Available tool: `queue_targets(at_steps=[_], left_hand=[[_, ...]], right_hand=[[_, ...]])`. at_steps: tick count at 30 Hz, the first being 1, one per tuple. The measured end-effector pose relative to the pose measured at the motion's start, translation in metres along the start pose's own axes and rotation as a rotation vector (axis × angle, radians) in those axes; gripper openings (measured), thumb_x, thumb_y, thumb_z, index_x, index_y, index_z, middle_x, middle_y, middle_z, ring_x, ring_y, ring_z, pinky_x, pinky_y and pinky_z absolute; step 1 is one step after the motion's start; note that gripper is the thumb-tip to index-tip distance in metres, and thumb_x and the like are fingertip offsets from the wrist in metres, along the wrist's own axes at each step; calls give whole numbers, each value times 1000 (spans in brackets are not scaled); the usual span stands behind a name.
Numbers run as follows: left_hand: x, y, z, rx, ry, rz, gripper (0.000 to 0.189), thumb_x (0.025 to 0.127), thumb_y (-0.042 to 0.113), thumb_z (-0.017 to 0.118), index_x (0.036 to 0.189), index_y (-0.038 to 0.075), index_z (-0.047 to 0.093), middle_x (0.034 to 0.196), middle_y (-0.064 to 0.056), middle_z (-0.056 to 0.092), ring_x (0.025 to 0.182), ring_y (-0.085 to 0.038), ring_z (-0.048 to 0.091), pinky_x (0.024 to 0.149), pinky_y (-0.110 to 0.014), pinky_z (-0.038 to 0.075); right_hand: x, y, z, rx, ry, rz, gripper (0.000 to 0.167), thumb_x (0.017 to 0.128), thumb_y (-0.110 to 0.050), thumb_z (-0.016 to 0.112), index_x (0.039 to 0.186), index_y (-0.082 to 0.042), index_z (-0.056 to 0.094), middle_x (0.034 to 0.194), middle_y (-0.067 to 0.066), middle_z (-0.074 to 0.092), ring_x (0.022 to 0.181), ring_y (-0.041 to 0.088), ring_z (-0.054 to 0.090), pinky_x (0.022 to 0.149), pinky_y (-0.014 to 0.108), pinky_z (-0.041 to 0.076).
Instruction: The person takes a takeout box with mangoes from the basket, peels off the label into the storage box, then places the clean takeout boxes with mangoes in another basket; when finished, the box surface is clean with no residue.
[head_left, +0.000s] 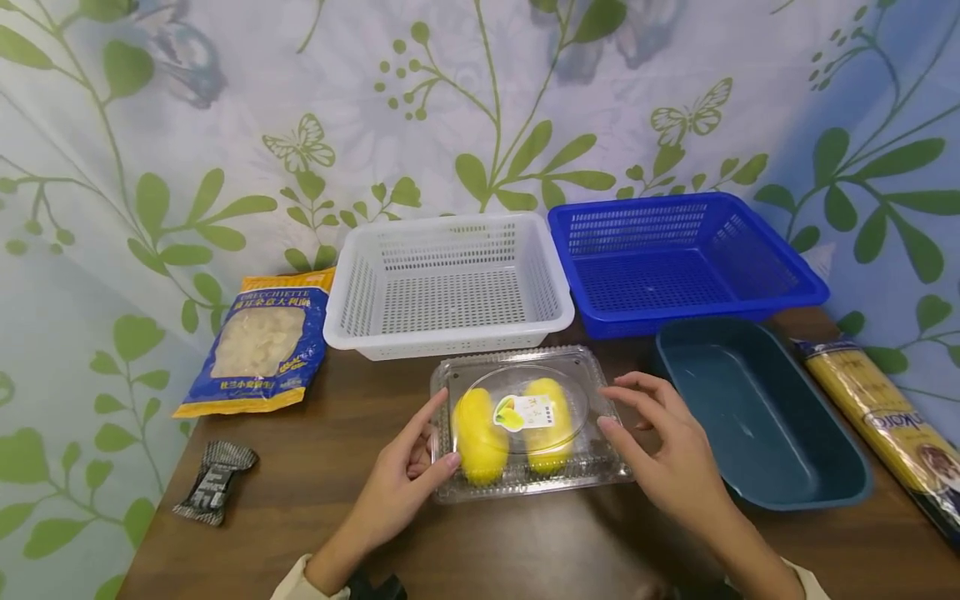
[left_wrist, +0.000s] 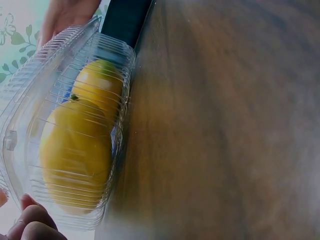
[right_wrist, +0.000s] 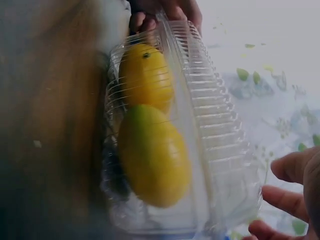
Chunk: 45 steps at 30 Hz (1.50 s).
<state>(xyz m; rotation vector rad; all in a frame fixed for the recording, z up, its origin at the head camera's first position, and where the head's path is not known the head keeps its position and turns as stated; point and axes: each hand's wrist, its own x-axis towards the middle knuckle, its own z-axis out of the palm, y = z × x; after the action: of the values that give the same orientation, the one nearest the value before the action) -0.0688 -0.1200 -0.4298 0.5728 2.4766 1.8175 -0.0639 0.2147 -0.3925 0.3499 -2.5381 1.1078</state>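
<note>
A clear plastic clamshell box (head_left: 517,488) sits on the table in front of me, its lid down. Inside it lie two yellow mangoes (head_left: 482,442), and a white label (head_left: 534,412) with a mango picture is stuck on the lid. At the box's left edge, my left hand (head_left: 401,468) grips the rim, index finger stretched along the side and other fingers curled in. My right hand (head_left: 671,450) hovers by the right edge with fingers spread; the right wrist view shows its fingers (right_wrist: 287,200) beside the box wall, holding nothing.
Behind the box stand a white basket (head_left: 450,340) and a blue basket (head_left: 705,307). A dark teal tub (head_left: 855,483) is at the right, beside a long yellow pasta packet (head_left: 892,408). At the left lie a blue orecchiette bag (head_left: 258,346) and a small black wrapped packet (head_left: 215,483).
</note>
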Motion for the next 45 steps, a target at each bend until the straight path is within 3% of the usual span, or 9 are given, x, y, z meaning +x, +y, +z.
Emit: queue_targets(at_steps=[4,7,11,15,20,25,33,40,45], left_hand=[[1,-2,-1,-4,-6,1,72,96,17,73,158,28,38,87,-5,49,57,-7,31,50,-22,31],[1,-2,-1,-5,-6,0,71,96,18,73,158,29,38,87,-4,49,57,-5,31,50,-21,31],[1,-2,-2,-9,-7,-2,72,97,17,72,159,29,37,87,-4,49,58,-4,31,50,-22,31],[0,-2,-2,-7,-11,-9,72,97,18,72,159,29,37,87,-4,48,58,-4,31,49,-22,31],[0,-2,-2,-2,-18,-29,72,97,19,72,159,29,37,87,-4,48,58,-4,32,50,-21,31],[0,-2,-2,7,-15,-52,72,97,22,72,159,31,36,88,-5,48,59,-5,32,51,-21,31],[1,-3,-1,8,-12,-59,73,97,22,73,159,31,36,86,-7,48,58,-4,33,50,-21,31],[1,-2,-1,11,-16,-102,73,97,26,73,159,35,35,88,-5,49,57,-4,33,49,-20,32],[1,-2,-2,17,-11,-80,74,97,24,72,159,33,35,87,-6,49,57,-4,32,49,-21,31]], right_hand=[[14,-9,3,-19,-60,-131,34,88,-17,82,120,-23,73,120,-9,60,90,10,56,68,23,47],[25,-17,8,-25,-125,-204,32,88,-18,82,118,-23,74,100,-14,60,77,9,55,60,23,45],[39,-28,15,-50,-246,-214,28,89,-23,82,116,-22,74,70,-19,47,58,4,46,52,22,39],[48,-35,19,-108,-375,-195,31,92,-33,78,120,-23,72,57,-20,35,48,-1,32,45,22,30],[54,-38,22,-160,-482,-109,34,93,-41,76,122,-25,70,52,-17,32,45,1,25,43,23,24],[60,-42,26,-197,-519,-60,35,92,-42,75,123,-26,69,52,-14,31,45,3,24,44,24,23],[66,-48,35,-188,-528,-83,33,91,-39,77,119,-22,71,51,-14,36,44,3,28,43,24,25],[68,-49,39,-198,-543,-68,29,89,-37,80,114,-24,72,51,-13,37,44,3,30,43,24,25],[69,-51,42,-205,-559,-61,30,89,-37,80,114,-22,72,51,-12,38,45,4,32,43,24,26]])
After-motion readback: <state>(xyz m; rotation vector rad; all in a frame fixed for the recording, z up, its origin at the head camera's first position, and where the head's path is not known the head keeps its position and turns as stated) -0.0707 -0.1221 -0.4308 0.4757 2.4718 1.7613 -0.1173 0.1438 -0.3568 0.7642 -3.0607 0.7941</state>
